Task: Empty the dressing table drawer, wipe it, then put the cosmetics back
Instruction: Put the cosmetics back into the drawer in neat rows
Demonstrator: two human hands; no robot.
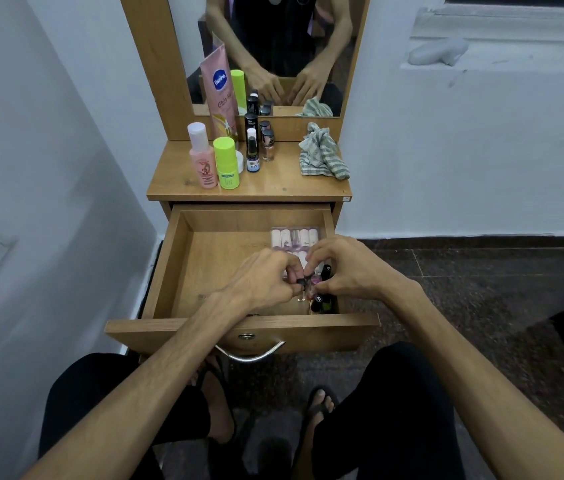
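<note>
The wooden drawer (183,271) is pulled out below the dressing table top (273,181). Both my hands are inside it at the right. My left hand (266,278) pinches a small black-capped bottle (300,282). My right hand (346,268) curls its fingers round small dark cosmetics (323,273) next to it. More small dark bottles (320,303) lie in the drawer's front right corner. A clear pack of pale items (296,237) rests at the back right, partly hidden by my fingers. The left half of the drawer floor is bare wood.
On the table top stand a pink bottle (202,157), a green bottle (226,162), a pink Vaseline tube (221,95), several small dark bottles (254,147) and a striped cloth (322,152). A mirror (273,46) rises behind. A white wall is at the left, dark floor at the right.
</note>
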